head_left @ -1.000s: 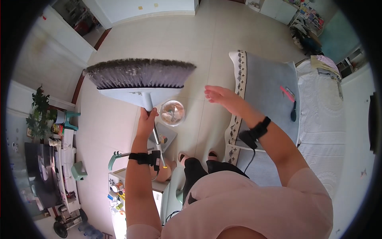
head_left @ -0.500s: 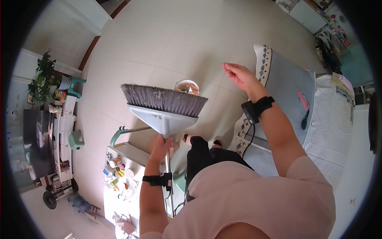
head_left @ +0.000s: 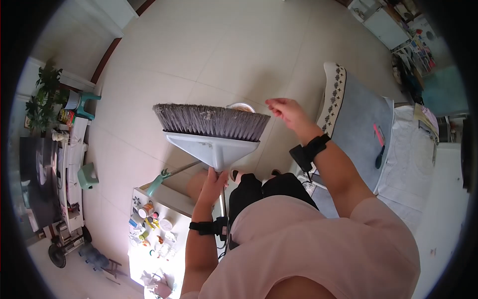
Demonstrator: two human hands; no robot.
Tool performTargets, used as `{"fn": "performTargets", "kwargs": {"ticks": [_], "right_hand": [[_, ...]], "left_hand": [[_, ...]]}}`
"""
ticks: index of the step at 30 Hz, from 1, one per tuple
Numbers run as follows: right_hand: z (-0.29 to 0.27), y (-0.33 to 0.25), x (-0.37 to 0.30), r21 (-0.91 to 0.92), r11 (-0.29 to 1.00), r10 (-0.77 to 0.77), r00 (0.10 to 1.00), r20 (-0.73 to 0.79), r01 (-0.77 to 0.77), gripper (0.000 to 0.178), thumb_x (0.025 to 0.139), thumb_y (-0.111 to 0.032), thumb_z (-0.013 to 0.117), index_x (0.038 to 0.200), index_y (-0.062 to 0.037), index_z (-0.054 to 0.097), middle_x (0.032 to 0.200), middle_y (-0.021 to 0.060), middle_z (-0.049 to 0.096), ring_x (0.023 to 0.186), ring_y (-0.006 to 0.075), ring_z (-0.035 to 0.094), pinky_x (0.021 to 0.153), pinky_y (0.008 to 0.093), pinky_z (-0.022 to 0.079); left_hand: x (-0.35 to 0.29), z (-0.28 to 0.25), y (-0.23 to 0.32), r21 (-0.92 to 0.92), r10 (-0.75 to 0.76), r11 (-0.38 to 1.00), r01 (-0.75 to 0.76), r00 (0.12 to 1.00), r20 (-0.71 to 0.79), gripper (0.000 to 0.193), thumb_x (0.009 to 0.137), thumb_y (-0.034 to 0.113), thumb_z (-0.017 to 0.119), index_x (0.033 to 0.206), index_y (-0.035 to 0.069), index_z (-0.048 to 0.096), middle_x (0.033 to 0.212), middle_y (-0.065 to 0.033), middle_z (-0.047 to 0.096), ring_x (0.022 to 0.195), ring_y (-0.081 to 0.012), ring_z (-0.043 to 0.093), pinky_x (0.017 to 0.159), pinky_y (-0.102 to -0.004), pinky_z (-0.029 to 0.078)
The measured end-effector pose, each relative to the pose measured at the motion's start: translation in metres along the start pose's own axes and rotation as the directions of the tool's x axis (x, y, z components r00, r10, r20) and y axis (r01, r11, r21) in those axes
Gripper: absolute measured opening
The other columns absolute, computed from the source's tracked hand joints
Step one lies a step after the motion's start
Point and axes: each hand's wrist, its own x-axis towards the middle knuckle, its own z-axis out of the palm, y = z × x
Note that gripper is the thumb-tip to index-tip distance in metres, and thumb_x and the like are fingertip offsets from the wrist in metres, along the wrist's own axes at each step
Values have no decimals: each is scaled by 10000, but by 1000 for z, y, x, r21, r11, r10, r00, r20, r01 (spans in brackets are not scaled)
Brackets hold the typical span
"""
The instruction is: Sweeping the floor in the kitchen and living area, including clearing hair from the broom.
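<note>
An upturned broom with grey bristles and a pale plastic head is held in front of me. My left hand is wrapped round its handle just under the head. Bits of fluff cling to the bristle tips. Beyond the right end of the bristles is my right hand, its fingers pinched together, apart from the broom. Whether anything is between those fingertips is too small to tell. A round, white-rimmed bin on the floor is mostly hidden behind the bristles.
On the right stands a couch with a grey cover, a pink item and a dark brush lying on it. At lower left is a white table crowded with jars. A green stool and a potted plant are farther left.
My right hand has come left and nearer, close to the bristle end. The broom has shifted slightly right in view and covers more of the bin.
</note>
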Motion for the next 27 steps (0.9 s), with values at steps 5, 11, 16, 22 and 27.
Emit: {"fn": "performTargets", "kwargs": {"ticks": [5,11,16,22,27], "right_hand": [[-6,-51,5,108,993,-36,999,-33,39,264,836,-191,613,998,18,607,860,8,575,725,75,516,695,210,448],[80,-48,-3,-352,923,286,894,345,-159,238,822,-184,630,943,21,611,793,25,578,696,74,511,637,196,434],[44,-62,51,228,970,49,987,150,-83,234,836,-119,602,1002,46,587,855,48,586,757,96,542,708,199,457],[59,-44,63,-156,957,291,842,454,-246,304,848,-173,597,1067,35,566,955,60,583,851,107,553,788,222,457],[88,-20,78,-286,904,404,851,336,-317,242,831,-206,620,951,4,604,804,17,583,703,83,519,628,213,417]], "left_hand": [[-3,-18,9,23,-48,999,49,998,-29,280,897,162,511,1112,30,391,750,-25,517,646,-103,504,606,-245,433],[-2,-25,11,261,-40,964,44,999,-23,299,893,170,519,1127,34,394,756,-17,525,651,-96,504,600,-246,432],[-12,-21,22,145,-14,989,31,993,-119,289,888,167,526,1115,30,409,766,-20,530,666,-102,505,604,-252,432],[-1,-5,8,216,-16,975,50,987,-157,331,883,176,525,1136,6,394,767,-60,543,685,-151,533,638,-291,441],[24,18,11,231,-124,960,157,981,-151,388,878,194,521,1185,13,369,776,-118,574,710,-216,576,653,-334,453]]}}
